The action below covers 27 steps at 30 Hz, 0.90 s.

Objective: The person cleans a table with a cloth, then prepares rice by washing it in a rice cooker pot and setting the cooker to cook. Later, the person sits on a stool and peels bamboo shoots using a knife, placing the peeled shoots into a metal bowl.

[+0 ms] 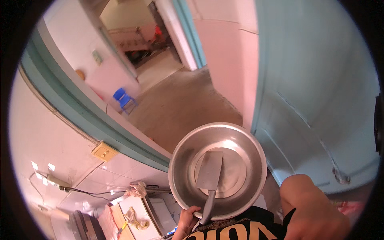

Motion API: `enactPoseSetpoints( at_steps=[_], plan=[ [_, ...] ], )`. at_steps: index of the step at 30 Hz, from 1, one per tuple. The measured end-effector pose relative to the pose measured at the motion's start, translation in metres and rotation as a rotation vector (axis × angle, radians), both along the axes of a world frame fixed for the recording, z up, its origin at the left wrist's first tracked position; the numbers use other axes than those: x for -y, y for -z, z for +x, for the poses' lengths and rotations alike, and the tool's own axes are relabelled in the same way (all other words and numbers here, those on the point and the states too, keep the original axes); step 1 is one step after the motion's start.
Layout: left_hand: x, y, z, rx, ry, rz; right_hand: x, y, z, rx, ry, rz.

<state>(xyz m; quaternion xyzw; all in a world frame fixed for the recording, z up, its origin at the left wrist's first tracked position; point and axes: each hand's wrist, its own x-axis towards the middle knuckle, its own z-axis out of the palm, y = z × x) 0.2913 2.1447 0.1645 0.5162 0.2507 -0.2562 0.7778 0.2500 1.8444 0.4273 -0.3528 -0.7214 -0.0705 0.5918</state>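
A round metal basin (181, 150) is held in front of my body. My left hand (189, 220) grips its near-left rim, with the thumb over the edge. Inside the basin lies a cleaver (211, 172), its broad blade on the bottom and its grey handle across the near rim, beside my left thumb. At the lower right, a bare arm or knee shows, partly cut off by the picture's edge; my right hand cannot be made out.
A teal door (306, 90) stands at the right and a teal door frame (90, 111) at the left. Beyond the doorway is a blue child's chair (123, 97). A cluttered surface with a cardboard box (139, 220) and a yellow-handled cutter (123, 227) lies lower left.
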Motion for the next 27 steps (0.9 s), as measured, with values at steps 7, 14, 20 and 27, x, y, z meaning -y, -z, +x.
enactPoseSetpoints(
  at_steps=[7,14,20,27],
  plan=[
    [0.059,0.019,0.124,-0.1,-0.134,-0.025,0.06,0.01,0.2,0.013,-0.256,-0.049],
    [0.105,0.029,0.326,-0.122,-0.108,0.107,0.108,0.016,0.394,0.006,-0.368,-0.064],
    [0.16,0.041,0.517,-0.001,0.002,-0.024,0.182,0.056,0.525,-0.445,0.058,-0.069],
    [0.222,0.056,0.698,-0.041,0.023,-0.16,0.267,0.181,0.629,-0.908,0.964,0.279]
  ],
)
